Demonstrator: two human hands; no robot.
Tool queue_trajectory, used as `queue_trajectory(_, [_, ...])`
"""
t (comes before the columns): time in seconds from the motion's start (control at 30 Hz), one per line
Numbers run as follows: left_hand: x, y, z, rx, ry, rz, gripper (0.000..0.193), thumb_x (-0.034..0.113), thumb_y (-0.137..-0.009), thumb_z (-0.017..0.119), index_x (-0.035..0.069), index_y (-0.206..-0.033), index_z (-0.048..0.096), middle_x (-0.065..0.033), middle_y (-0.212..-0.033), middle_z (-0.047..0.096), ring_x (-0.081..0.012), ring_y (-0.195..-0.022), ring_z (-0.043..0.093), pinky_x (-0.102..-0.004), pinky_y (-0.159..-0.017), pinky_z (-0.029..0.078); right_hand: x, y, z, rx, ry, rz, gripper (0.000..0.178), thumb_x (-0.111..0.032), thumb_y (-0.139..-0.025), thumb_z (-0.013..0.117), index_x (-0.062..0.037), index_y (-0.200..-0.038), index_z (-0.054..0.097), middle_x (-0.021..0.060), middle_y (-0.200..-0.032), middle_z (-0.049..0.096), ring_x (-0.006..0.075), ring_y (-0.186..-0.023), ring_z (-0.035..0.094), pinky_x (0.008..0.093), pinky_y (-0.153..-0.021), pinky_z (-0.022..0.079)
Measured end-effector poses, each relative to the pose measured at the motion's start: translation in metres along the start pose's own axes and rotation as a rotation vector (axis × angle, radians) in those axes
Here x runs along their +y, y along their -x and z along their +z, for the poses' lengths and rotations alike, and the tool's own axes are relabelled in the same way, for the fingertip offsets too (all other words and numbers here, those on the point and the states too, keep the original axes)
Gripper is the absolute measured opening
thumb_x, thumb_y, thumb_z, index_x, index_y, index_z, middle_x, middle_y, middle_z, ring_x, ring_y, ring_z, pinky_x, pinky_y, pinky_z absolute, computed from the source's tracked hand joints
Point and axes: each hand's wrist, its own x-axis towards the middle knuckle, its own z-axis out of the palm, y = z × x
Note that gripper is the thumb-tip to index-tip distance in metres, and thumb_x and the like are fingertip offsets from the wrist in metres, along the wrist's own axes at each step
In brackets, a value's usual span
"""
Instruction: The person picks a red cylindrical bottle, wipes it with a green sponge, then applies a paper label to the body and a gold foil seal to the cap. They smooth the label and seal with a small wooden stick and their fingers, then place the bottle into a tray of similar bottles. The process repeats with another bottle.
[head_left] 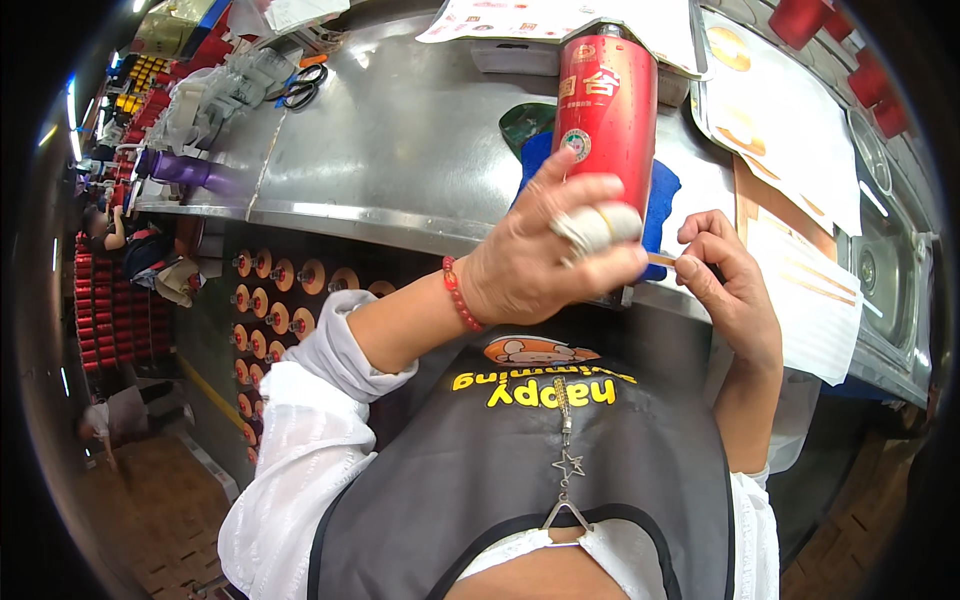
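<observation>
A glossy red bottle [612, 105] with gold lettering and a dark cap lies on a blue cloth [662, 205] at the table's near edge, its base toward me. My left hand [545, 235] reaches across the lower end of the bottle, with white wrapping [600, 230] around some fingers. Its fingertips are closed on one end of a thin tan strip [661, 260]. On the other side, my right hand [735, 285] pinches the strip's other end between thumb and finger. The left palm hides part of the bottle's base.
Black scissors [302, 88] and a purple cylinder [178, 168] are on the metal table [390, 130] at left. Printed sheets and several tan strips [815, 280] lie at right, beside a sink [885, 275]. Rows of bottles [280, 315] stand below; a person [115, 235] is at far left.
</observation>
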Motion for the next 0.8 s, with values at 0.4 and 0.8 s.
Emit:
queue_trajectory(0.4, [0.012,0.030,-0.001,0.110,-0.172,-0.139,0.025,0.008,-0.083,0.074,0.018,-0.106,0.068,-0.0032,-0.117,0.071,-0.0223,-0.122,0.058,-0.0525,-0.124,0.019,-0.002,-0.002,0.000,0.009,-0.017,0.024,0.028,-0.020,-0.095,0.067,0.0000,-0.080,0.055,0.0063,-0.102,0.047,0.0176,-0.098,0.045,0.0279,-0.090,0.037])
queue_trajectory(0.8, [0.008,0.037,-0.005,0.123,-0.047,-0.126,0.033,0.003,-0.071,0.077,0.015,-0.101,0.068,-0.0042,-0.111,0.066,-0.0273,-0.112,0.051,-0.0378,-0.088,0.050,-0.008,0.003,-0.004,0.014,0.005,-0.001,0.027,-0.019,-0.095,0.067,-0.0004,-0.079,0.055,0.0065,-0.101,0.047,0.0177,-0.098,0.045,0.0278,-0.089,0.037])
